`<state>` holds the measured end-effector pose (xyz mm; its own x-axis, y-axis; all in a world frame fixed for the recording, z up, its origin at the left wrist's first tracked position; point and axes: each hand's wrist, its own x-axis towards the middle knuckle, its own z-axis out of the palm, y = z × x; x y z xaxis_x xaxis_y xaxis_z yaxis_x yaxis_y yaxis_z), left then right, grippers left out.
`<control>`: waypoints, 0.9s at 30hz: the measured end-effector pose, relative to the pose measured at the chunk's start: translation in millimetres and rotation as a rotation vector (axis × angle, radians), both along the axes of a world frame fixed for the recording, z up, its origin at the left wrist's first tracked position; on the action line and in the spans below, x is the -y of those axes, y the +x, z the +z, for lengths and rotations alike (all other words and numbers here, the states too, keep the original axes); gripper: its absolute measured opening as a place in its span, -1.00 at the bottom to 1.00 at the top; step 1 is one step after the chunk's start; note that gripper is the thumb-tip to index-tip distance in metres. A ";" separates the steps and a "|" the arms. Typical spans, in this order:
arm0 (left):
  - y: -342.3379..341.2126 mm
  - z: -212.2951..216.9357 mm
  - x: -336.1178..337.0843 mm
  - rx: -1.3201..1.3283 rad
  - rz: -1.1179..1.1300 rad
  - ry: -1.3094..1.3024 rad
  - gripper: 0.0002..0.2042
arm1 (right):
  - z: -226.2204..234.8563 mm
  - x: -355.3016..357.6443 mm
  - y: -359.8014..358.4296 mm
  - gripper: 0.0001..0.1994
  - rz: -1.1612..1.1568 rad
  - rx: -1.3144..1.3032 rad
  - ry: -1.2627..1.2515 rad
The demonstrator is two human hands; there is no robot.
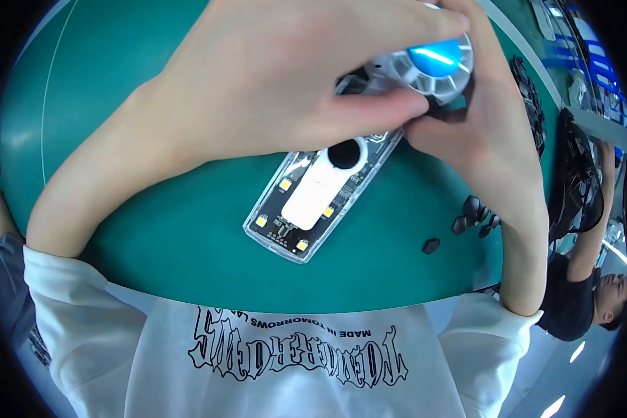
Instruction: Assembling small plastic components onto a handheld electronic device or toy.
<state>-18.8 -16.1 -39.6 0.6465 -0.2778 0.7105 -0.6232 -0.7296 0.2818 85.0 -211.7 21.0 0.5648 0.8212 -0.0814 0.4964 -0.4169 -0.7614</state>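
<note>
A clear plastic-cased device (pixel 305 230) lies aslant above the table, with a dark circuit board, small yellow lights and a white strip ending in a black disc. At its upper right end is a round, ribbed silver part (pixel 435 80) with a shiny blue centre; whether the two are joined is hidden. My left hand (pixel 272 83) reaches across from the left, closed, its thumb and fingers pinching the round part. From the right, my right hand (pixel 491 132) curls around the same end, its thumb pressed close to the left thumb. Most fingertips are hidden.
Several small black pieces (pixel 472 209) lie on the green table (pixel 188 258) beside my right forearm. More black parts (pixel 529 97) line the right edge, near a black bin (pixel 575 174). A person (pixel 568 299) works at the far right; another sleeve (pixel 10 265) shows at left.
</note>
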 end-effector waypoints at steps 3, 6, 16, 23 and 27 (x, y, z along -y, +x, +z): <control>-1.9 8.3 7.6 -0.079 0.028 0.023 -0.45 | 8.0 2.2 2.3 -0.40 -0.031 -0.054 -0.010; -3.4 2.8 5.9 -0.164 0.092 0.016 -0.46 | -4.7 -4.1 13.4 -0.41 -0.025 -0.115 -0.050; 12.5 9.7 5.9 -0.340 0.018 0.055 -0.27 | 8.9 13.6 30.9 -0.38 -0.064 -0.129 -0.152; 3.4 43.5 29.3 -0.455 -0.010 0.176 -0.28 | -22.1 127.9 91.7 -0.87 -0.040 0.624 -0.112; -4.9 35.9 48.4 -0.467 0.021 0.181 -0.28 | -25.2 128.3 87.0 -0.86 -0.033 0.605 -0.296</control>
